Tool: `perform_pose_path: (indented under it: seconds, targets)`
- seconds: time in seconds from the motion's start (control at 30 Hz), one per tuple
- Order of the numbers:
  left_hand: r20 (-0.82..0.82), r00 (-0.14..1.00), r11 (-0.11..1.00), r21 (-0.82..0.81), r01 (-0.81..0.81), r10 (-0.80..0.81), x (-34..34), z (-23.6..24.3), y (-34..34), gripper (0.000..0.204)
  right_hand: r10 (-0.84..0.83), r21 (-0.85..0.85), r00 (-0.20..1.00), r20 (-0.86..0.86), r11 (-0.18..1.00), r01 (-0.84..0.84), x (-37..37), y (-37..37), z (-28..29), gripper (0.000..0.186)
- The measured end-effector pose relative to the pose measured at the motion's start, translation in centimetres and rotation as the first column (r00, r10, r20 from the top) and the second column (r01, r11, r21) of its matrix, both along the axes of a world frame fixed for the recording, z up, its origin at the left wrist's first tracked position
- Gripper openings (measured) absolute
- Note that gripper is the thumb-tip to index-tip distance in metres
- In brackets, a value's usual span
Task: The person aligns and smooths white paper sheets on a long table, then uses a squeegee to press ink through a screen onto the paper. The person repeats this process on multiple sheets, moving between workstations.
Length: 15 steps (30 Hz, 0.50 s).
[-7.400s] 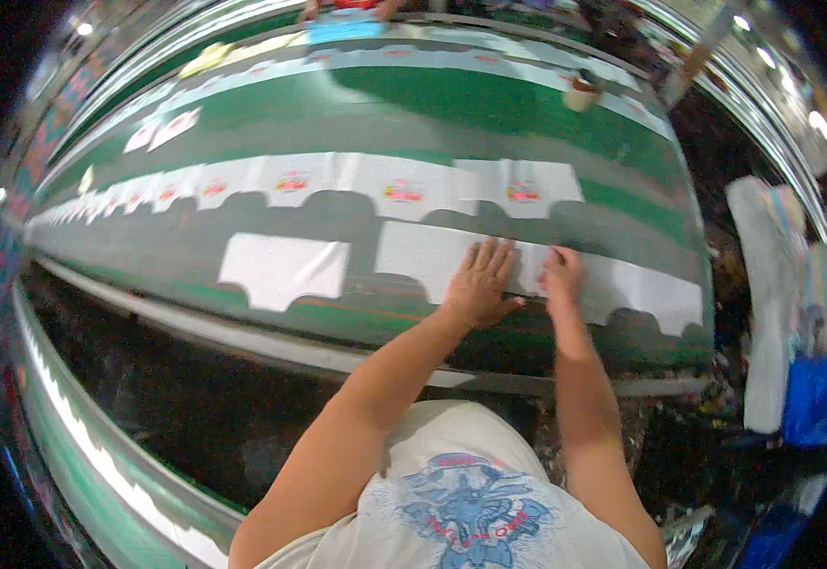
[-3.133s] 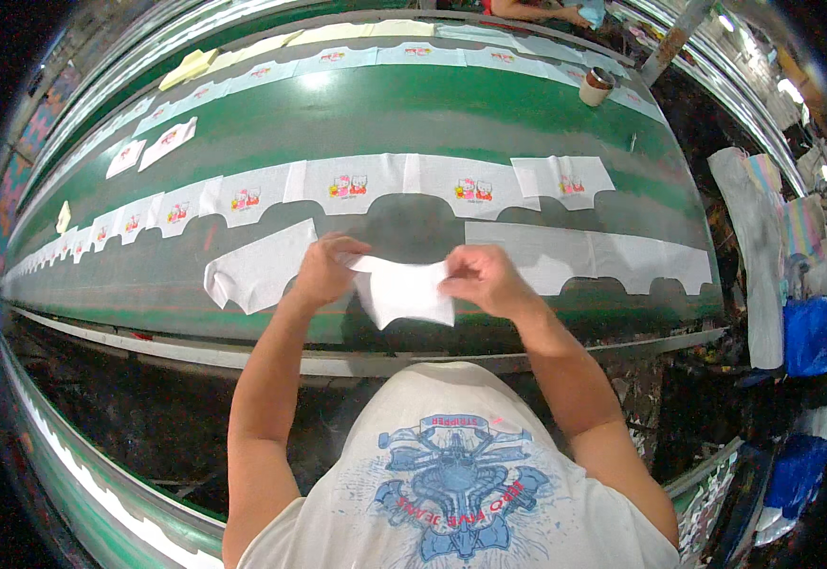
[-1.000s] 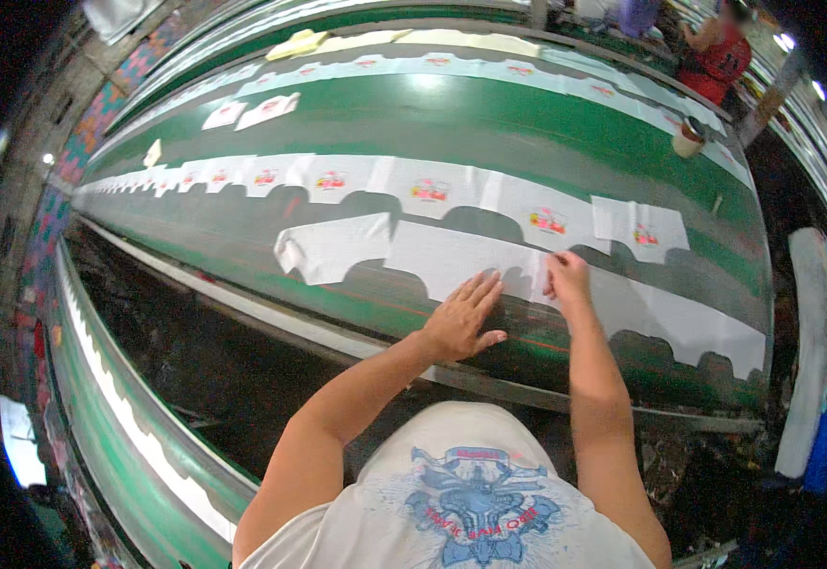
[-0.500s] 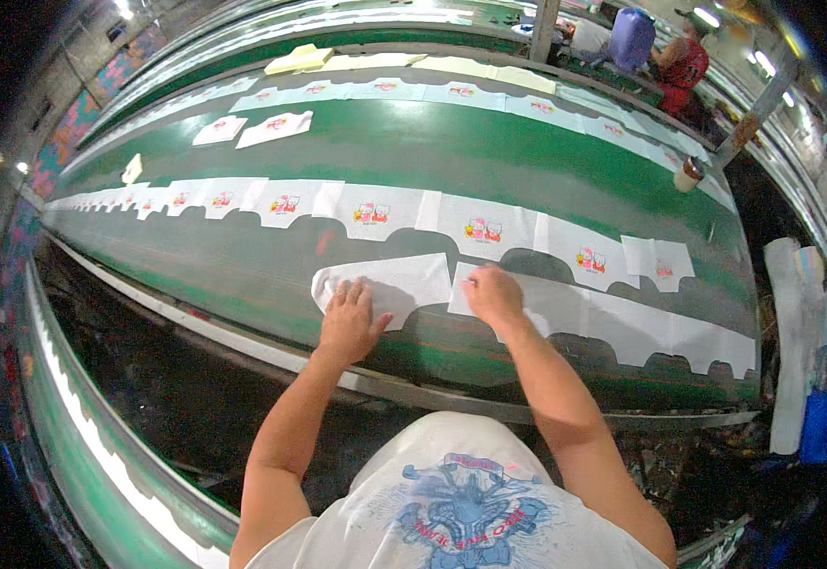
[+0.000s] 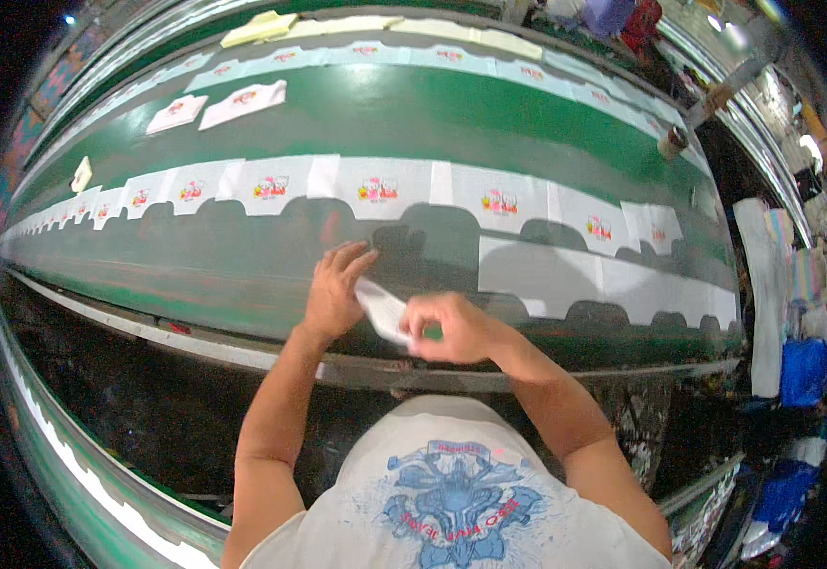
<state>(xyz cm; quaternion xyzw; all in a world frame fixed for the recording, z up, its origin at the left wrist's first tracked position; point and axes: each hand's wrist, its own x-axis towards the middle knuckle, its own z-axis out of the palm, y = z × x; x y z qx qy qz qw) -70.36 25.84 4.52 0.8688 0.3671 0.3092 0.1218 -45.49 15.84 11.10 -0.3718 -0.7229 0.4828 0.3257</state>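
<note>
White and unprinted on the side that shows, the cloth point(image 5: 382, 311) looks narrow, slanted and slightly blurred between your hands, above the green table's point(image 5: 357, 109) near side. Your right hand point(image 5: 463, 327) pinches its lower end; your left hand point(image 5: 334, 296) meets the upper end, its grip impossible to tell.

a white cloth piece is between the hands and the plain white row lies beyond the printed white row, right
Not quite: the plain white row lies nearer than the printed white row, as the head view shows. The white cloth piece is indeed between the left hand and right hand.
</note>
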Motion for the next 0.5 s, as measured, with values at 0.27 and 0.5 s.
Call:
perform_pose_path:
  seconds: [0.27, 0.5]
  targets:
    - [0.299, 0.947, 0.578, -0.796, 0.181, 0.116, -12.5, 1.7, -4.1, 0.009, -0.111, -0.227, 0.987, 0.12, 0.964, 0.136, 5.4, -9.3, -0.5, 0.025]
    - [0.295, 0.835, 0.663, -0.741, -0.107, 0.465, -9.6, 0.0, -0.8, 0.025, -0.583, -0.208, 0.78, 0.226, 0.753, 0.624, 6.3, -4.3, -6.2, 0.015]
